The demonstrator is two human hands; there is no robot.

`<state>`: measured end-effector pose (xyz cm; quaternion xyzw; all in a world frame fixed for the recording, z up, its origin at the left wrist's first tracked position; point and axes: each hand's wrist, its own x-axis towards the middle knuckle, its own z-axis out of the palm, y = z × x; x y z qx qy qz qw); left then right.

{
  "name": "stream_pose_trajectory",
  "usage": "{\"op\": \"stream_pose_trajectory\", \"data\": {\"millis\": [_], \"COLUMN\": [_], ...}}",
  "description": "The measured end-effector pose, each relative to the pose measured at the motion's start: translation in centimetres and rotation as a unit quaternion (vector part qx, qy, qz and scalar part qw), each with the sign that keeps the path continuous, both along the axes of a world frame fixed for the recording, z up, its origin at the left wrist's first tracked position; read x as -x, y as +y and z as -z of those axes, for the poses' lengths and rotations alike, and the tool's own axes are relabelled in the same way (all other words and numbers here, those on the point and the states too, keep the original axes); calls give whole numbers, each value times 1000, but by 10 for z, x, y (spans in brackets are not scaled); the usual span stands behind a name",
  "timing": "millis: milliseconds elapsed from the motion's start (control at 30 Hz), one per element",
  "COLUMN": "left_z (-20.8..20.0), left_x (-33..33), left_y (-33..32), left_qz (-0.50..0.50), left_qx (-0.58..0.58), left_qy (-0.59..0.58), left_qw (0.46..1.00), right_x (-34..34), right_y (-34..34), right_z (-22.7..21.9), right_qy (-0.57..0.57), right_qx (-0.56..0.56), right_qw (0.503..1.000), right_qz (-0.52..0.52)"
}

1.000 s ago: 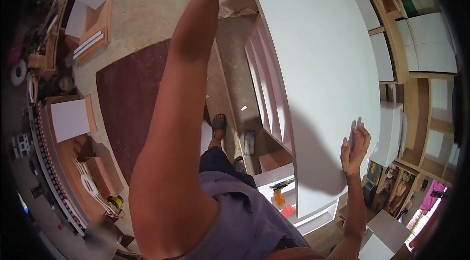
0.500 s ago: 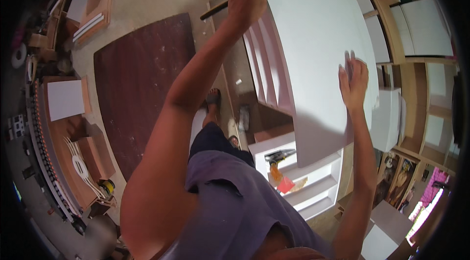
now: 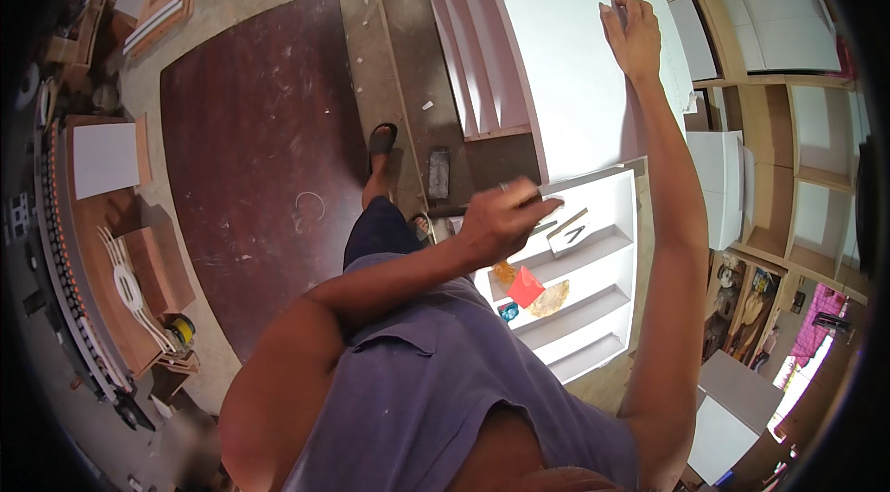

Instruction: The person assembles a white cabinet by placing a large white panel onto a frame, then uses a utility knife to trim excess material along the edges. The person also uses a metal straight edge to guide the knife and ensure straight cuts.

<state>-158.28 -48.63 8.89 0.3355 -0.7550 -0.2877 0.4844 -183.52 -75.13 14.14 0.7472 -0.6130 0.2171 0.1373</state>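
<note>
My left hand (image 3: 505,225) is curled above the white compartmented unit (image 3: 607,302), its fingers slightly smeared by motion. A slim dark stick appears to poke out behind it; its kind is hard to make out. My right hand (image 3: 636,38) rests on the long white panel (image 3: 575,75), fingers stretched out toward its far side. Inside the unit, below my left hand, lie a red flat piece (image 3: 526,288), a tan ragged piece (image 3: 551,299), an orange object (image 3: 504,272) and a small teal object (image 3: 509,311). A pale piece with dark marks (image 3: 567,234) is beside my left fingertips.
A dark reddish-brown board (image 3: 260,177) lies on the floor to the left. Under the panel stand white slats (image 3: 477,47). A dark grey block (image 3: 438,173) sits near my foot. Wooden shelving (image 3: 779,149) runs along the right, with a white box (image 3: 718,186) before it.
My left hand has come down and back from the panel's far left edge to above the compartmented unit. My right hand stays on the panel. The view has shifted.
</note>
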Motion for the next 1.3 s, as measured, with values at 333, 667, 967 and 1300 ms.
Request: {"op": "stream_pose_trajectory", "data": {"millis": [333, 667, 967, 1300], "left_z": [-28, -7, -15, 15], "left_x": [-33, -118, -182, -167], "left_y": [-153, -541, -803, -760], "left_qz": [-120, -291, -356, -398], "left_qx": [-52, 69, -36, 41], "left_qy": [43, 20, -64, 28], "left_qw": [991, 954, 932, 916], "right_x": [-14, -32, -26, -32], "right_y": [-1, -7, -15, -15], "right_z": [-10, -32, -29, -36], "right_qy": [-3, -1, -101, -27], "right_qx": [-18, -158, -188, -169], "right_qw": [999, 987, 977, 985], "right_qz": [-31, 24, 24, 9]}}
